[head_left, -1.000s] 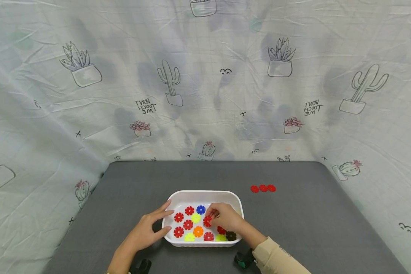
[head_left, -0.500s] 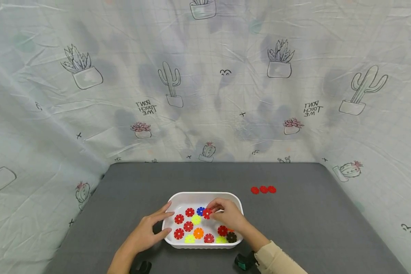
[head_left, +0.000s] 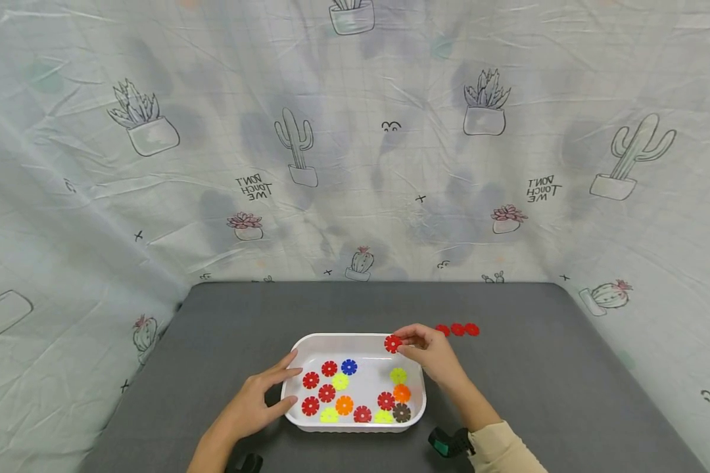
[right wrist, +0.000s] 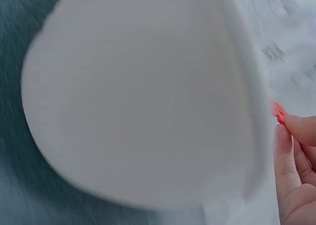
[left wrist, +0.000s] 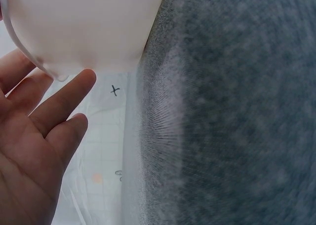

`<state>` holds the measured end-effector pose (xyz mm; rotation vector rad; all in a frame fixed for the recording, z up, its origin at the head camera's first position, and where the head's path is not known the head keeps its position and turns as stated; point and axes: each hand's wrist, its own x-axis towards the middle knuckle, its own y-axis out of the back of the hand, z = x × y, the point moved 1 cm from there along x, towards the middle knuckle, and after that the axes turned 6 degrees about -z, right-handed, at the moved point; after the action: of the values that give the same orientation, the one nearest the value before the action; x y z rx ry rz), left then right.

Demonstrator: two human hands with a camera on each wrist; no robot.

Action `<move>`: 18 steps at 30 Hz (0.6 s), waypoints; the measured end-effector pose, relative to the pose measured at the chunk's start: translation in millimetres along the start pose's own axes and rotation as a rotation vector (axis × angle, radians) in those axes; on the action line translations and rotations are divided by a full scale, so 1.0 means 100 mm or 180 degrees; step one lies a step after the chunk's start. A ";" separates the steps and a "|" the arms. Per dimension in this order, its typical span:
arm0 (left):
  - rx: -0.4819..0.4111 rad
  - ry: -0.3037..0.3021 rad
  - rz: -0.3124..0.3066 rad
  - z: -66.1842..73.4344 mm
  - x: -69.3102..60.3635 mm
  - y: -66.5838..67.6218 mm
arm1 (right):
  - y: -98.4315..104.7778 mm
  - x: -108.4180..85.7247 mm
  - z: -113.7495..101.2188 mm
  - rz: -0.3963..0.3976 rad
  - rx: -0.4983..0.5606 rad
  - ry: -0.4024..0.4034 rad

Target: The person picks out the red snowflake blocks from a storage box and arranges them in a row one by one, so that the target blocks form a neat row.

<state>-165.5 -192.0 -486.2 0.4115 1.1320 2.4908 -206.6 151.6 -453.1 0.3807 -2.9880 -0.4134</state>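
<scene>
My right hand [head_left: 434,355] pinches a red notched disc [head_left: 393,343] between thumb and fingertips above the back right rim of the white tray [head_left: 355,427]. In the right wrist view the red disc [right wrist: 279,112] stands out from the fingertips of my right hand [right wrist: 298,170], beside the pale tray wall [right wrist: 138,111]. My left hand [head_left: 251,404] grips the tray's left rim. The left wrist view shows my left hand [left wrist: 34,131] with some fingers over the tray edge and others against its outer side. Red, yellow, orange, blue and dark discs lie in the tray.
Behind my right hand, three red discs [head_left: 458,330] lie in a row on the grey table [head_left: 242,315], the leftmost partly close to the hand. Black objects lie near each wrist, one with a green patch [head_left: 441,448]. A patterned cloth [head_left: 355,164] hangs around the table.
My right hand has lifted the red disc and carried it back and to the right, uncovering a yellow and an orange disc in the tray. My left hand stays at the rim.
</scene>
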 end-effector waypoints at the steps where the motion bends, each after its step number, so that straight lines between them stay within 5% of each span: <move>1: 0.0006 -0.0002 0.0002 0.00 0.00 0.00 | 0.06 -0.01 0.01 0.0050 0.0076 0.0010; 9: 0.0006 -0.0030 0.0007 0.00 0.00 0.00 | 0.49 -0.04 0.22 0.0554 0.0484 0.0011; 18: -0.0051 0.0003 -0.0026 0.00 0.01 0.00 | 0.88 -0.09 0.51 0.0965 0.0644 -0.0319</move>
<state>-166.1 -191.7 -485.6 0.4005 1.1109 2.4916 -225.4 249.1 -477.9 -0.0838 -3.1213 -0.1042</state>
